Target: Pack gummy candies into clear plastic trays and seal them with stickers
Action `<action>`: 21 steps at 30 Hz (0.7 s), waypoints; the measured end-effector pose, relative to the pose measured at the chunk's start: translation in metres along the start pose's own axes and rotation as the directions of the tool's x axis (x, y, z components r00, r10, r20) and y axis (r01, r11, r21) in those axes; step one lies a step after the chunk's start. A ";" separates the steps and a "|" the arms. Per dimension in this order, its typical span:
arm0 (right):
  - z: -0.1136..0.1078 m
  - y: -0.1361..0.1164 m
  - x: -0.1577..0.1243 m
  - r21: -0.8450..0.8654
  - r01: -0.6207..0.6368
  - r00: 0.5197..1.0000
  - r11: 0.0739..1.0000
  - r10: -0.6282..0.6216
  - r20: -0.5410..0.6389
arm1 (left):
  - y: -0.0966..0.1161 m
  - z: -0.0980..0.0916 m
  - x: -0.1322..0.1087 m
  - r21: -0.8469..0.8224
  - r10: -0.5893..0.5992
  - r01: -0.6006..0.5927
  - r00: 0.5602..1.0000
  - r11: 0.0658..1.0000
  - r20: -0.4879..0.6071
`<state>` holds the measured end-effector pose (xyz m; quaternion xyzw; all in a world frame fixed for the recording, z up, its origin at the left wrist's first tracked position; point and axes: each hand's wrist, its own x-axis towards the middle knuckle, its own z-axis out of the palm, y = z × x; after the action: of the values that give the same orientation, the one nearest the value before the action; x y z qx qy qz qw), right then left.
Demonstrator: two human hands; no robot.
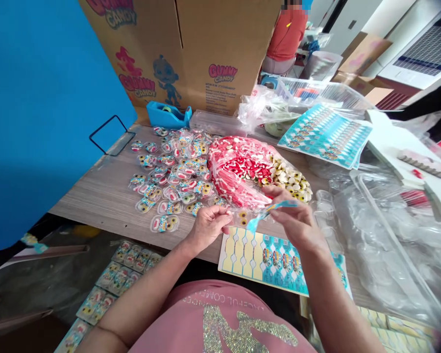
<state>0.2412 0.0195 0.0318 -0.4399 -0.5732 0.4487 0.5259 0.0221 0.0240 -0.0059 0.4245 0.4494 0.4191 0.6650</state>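
My left hand (209, 224) pinches a small clear candy packet (241, 217) at the table's near edge. My right hand (297, 220) is closed on a light blue sticker strip (270, 211) that hangs toward the packet. Below both hands lies a sticker sheet (275, 257), its left columns peeled to yellow backing. Just beyond the hands is a heap of red-and-white and yellowish gummy candies (242, 169) in clear plastic. A spread of sealed small candy packets (172, 171) lies to the left on the wooden table (99, 196).
A large "Gummy Candy" cardboard box (191, 49) and a blue tape dispenser (167, 115) stand at the back. More sticker sheets (325, 135) lie back right, clear plastic trays (382, 235) at right. Packed packets (110, 284) lie below the table. Another person (286, 39) sits beyond.
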 end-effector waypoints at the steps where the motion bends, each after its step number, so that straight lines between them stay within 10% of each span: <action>1: 0.000 -0.004 0.002 -0.075 -0.017 0.991 0.997 0.026 0.129 | 0.001 0.000 0.000 0.020 -0.005 0.005 1.000 1.000 0.013; 6: 0.009 -0.003 0.012 -0.379 0.085 0.902 0.921 0.090 0.422 | 0.006 0.003 -0.002 0.085 0.007 -0.012 0.999 0.996 0.052; 21: 0.016 0.003 0.009 -0.558 0.201 0.908 0.805 0.061 0.414 | 0.008 0.012 -0.003 0.153 -0.043 0.036 0.998 0.988 0.044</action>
<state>0.2244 0.0279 0.0298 -0.4542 -0.7974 0.3110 0.2471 0.0313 0.0211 0.0050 0.4746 0.4726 0.3603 0.6493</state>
